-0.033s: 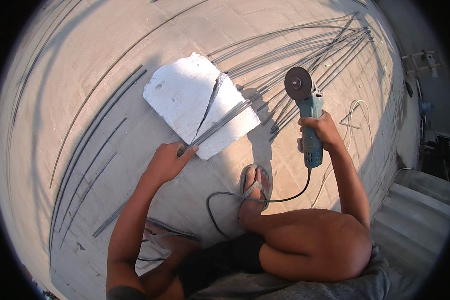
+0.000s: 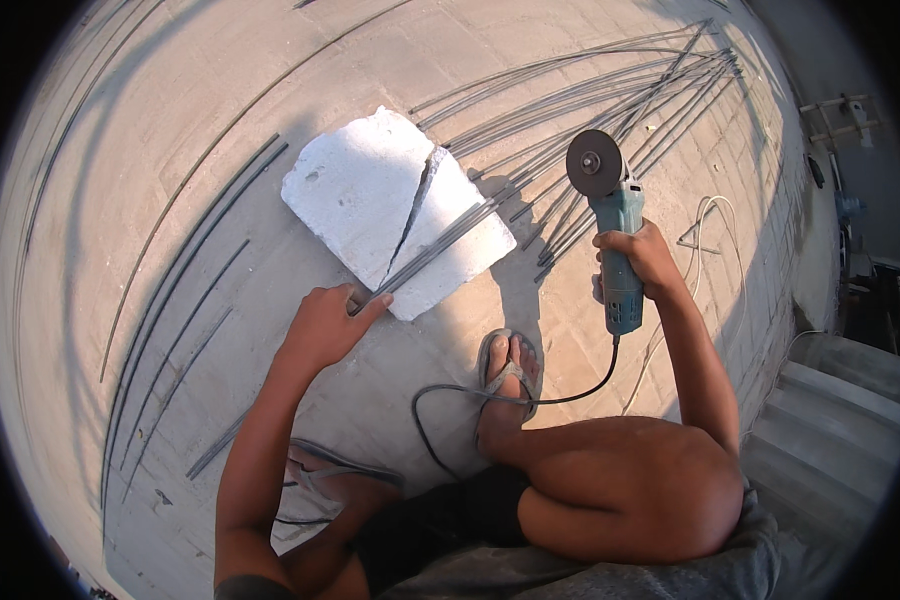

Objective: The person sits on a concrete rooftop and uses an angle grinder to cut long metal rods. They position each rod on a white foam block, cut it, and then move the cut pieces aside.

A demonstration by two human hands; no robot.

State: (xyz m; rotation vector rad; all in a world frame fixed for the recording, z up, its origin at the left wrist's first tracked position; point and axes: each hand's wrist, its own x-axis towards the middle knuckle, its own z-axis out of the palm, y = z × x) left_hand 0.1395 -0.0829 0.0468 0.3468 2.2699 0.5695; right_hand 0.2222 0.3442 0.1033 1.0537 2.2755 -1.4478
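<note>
My left hand (image 2: pixel 332 322) is closed round the near ends of a few thin metal rods (image 2: pixel 438 246). These rods lie across a white, rough-edged block (image 2: pixel 355 185) with a dark crack running through it, and stretch on toward the far right. In my right hand (image 2: pixel 642 258) is a teal angle grinder (image 2: pixel 623 285), gripped round its body and held up to the right of the block. Its dark cutting disc (image 2: pixel 592 165) points away from me, and the black cord hangs from its near end. The disc is apart from the rods.
Many more rods (image 2: pixel 560 85) fan out at the far right. Several long rods (image 2: pixel 185 240) lie on the left of the paved floor. A black cord (image 2: pixel 530 398) loops past my sandalled foot (image 2: pixel 508 370). A white cable (image 2: pixel 705 210) and grey steps (image 2: pixel 820 430) are at the right.
The view has shifted very slightly. Both hands keep their holds, with the grinder and the rods in nearly the same places.
</note>
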